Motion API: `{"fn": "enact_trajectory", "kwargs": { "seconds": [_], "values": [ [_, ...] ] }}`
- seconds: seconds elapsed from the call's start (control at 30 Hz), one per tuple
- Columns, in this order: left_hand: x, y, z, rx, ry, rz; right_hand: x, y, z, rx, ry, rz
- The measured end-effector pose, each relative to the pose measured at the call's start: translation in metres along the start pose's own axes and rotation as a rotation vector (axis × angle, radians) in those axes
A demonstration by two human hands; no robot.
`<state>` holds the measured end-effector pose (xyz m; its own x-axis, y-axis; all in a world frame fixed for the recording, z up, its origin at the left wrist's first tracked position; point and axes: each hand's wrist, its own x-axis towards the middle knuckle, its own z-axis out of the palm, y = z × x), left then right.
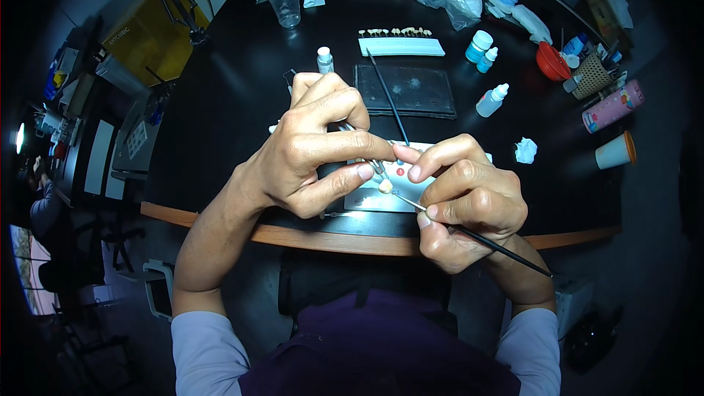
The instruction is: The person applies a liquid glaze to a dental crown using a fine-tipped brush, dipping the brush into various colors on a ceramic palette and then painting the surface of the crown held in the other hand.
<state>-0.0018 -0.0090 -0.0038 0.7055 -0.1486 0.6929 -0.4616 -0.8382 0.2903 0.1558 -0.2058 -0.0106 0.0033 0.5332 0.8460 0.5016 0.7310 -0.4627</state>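
Observation:
Both of my hands meet over the near part of the desk. My left hand [304, 150] grips metal tweezers [378, 169], mostly hidden behind its fingers. At their tip is a small cream tooth-shaped piece [386, 186]. A thin brush [500, 249] with a dark handle is pinched in my right hand [475, 202], its tip touching or very near the tooth piece. The right index finger comes up against the left fingertips. Under the hands lies a white palette [364, 200] with a small red spot on it. A second brush [387, 95] slants away behind the fingers.
Beyond the hands lie a dark flat slab [433, 94] and a tooth shade guide [403, 47]. Small bottles [492, 100], a crumpled tissue [525, 150], a paper cup [614, 152] and a red bowl [551, 61] stand rightward. A transparent cup [284, 4] is far left. The wooden desk edge [337, 240] runs below.

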Motion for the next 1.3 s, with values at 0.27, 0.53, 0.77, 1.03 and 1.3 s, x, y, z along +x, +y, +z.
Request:
{"fn": "enact_trajectory", "kwargs": {
  "seconds": [0.27, 0.53, 0.77, 1.03, 1.3],
  "values": [
    [0.0004, 0.0001, 0.0008, -0.008, -0.003, -0.007, -0.0032, 0.0045, 0.0033, -0.060, 0.037, -0.027],
    [0.0014, 0.0005, 0.0007, -0.009, 0.001, -0.001, -0.0022, 0.0018, 0.0011, -0.058, 0.013, -0.007],
    [0.0009, 0.0012, -0.0003, -0.002, -0.004, -0.006, -0.0029, 0.0012, 0.0024, -0.040, 0.026, -0.004],
    [0.0004, -0.0001, 0.0004, 0.000, 0.001, 0.002, -0.0022, 0.0002, 0.0007, -0.050, 0.003, 0.004],
    [0.0009, 0.0007, -0.0009, -0.001, -0.001, 0.001, -0.0018, -0.0001, 0.0010, -0.045, 0.013, -0.007]
  ]
}}
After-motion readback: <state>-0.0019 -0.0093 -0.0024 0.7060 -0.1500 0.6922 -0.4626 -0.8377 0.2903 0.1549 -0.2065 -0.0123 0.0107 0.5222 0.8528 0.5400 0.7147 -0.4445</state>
